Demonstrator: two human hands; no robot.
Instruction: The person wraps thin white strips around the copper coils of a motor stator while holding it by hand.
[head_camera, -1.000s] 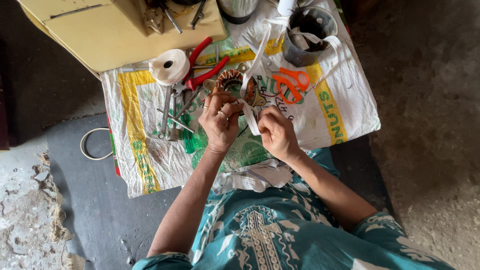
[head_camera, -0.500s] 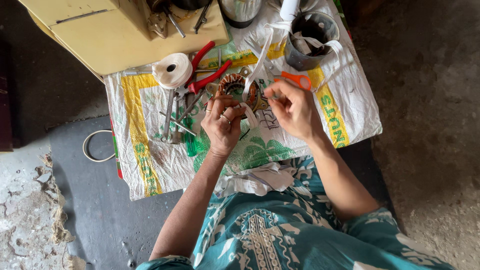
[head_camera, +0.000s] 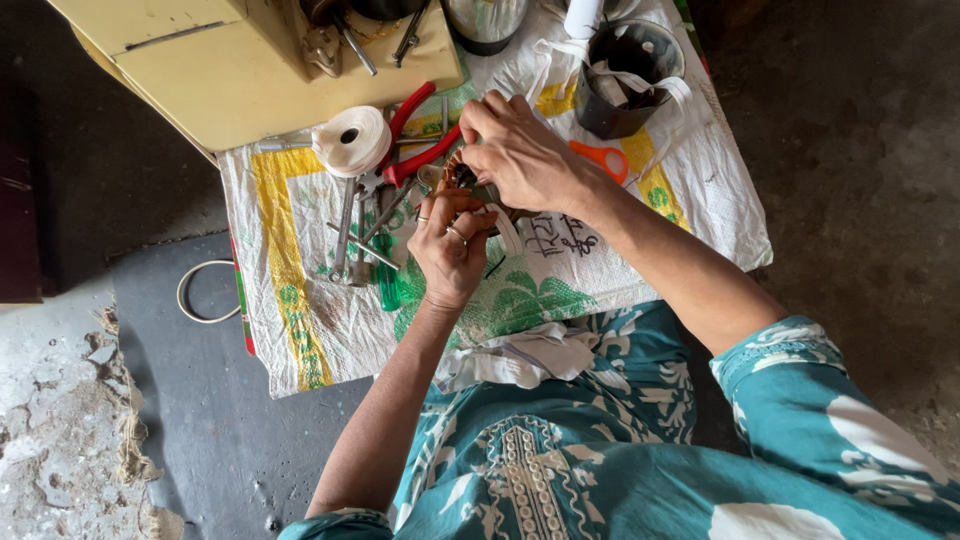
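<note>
Your left hand (head_camera: 450, 245), ringed fingers curled closed, grips the near side of a small round copper-wound coil (head_camera: 458, 172) at the centre of the printed woven sack (head_camera: 300, 290), while your right hand (head_camera: 520, 150) clasps it from the far right.

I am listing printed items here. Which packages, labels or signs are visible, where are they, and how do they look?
Printed woven sack: spread flat under the tools and both hands, white with yellow borders and green plant pictures.
Handwritten marks: dark scribble on the sack, below the right hand.
</note>
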